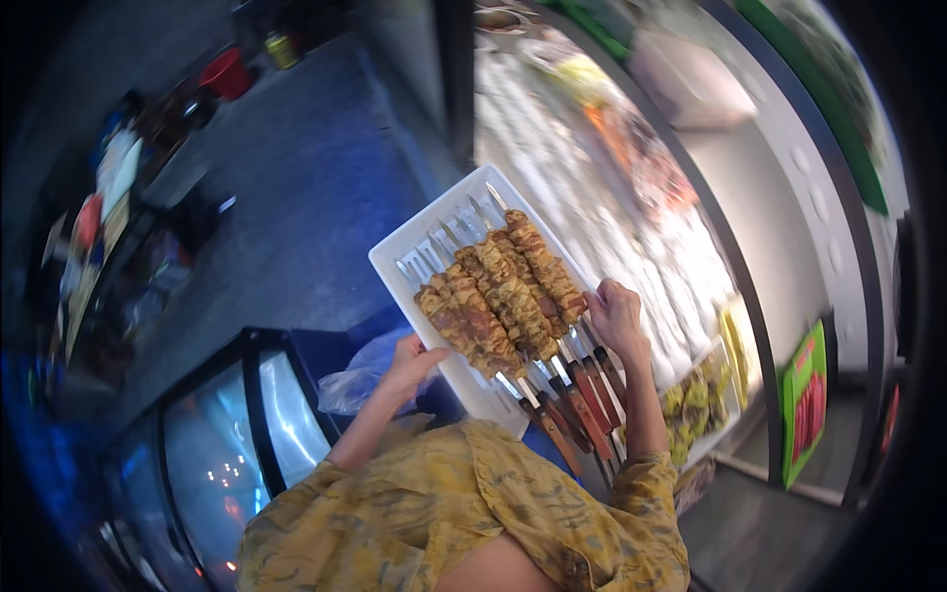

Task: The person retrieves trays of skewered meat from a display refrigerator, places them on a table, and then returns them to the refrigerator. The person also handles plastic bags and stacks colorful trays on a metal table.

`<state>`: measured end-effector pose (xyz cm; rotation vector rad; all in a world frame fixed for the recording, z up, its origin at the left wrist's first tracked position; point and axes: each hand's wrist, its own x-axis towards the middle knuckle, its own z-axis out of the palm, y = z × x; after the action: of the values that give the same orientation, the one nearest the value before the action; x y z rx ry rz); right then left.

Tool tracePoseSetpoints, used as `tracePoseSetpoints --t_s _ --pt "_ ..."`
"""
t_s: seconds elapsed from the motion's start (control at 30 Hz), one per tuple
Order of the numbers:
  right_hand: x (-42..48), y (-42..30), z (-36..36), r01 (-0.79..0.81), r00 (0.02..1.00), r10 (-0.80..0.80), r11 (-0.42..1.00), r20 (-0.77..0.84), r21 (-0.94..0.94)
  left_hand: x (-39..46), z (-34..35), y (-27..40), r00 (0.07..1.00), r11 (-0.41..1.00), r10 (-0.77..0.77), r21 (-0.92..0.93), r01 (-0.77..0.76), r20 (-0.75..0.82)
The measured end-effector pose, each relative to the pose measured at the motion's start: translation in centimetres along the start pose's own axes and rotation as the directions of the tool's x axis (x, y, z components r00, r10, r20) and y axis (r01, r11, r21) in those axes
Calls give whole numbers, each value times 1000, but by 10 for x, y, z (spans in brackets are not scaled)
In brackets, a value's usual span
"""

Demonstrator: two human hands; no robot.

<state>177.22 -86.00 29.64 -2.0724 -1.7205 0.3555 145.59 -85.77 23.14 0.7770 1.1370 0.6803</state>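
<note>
A white plastic tray is held tilted in front of my body. Several skewers of marinated meat lie side by side in it, their metal tips toward the far end. Their wooden handles stick out over the near right edge, close to my forearm. My left hand grips the tray's left rim, thumb on top. On the right rim, beside the uppermost meat, my right hand is closed; its fingertips are partly hidden.
A lit display case with a crinkled white lining stands at the right, holding blurred foods and a tray of green skewered pieces. Glass-fronted cabinet at lower left, clear plastic bag beside it. A red bucket stands farther off on the floor.
</note>
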Motion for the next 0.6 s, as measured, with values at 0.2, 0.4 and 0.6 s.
tracePoseSetpoints --t_s 0.2,0.4,0.6 --pt "125 -137 80 316 940 -327 942 99 117 11 -119 45 943 985 128 -72 -158 -308" --pt "251 -270 161 466 859 -489 870 152 163 56 -234 121 843 945 184 -145 -293 -506" --pt "361 -372 238 508 782 -571 816 251 275 99 -316 183 770 924 153 -187 -334 -620"
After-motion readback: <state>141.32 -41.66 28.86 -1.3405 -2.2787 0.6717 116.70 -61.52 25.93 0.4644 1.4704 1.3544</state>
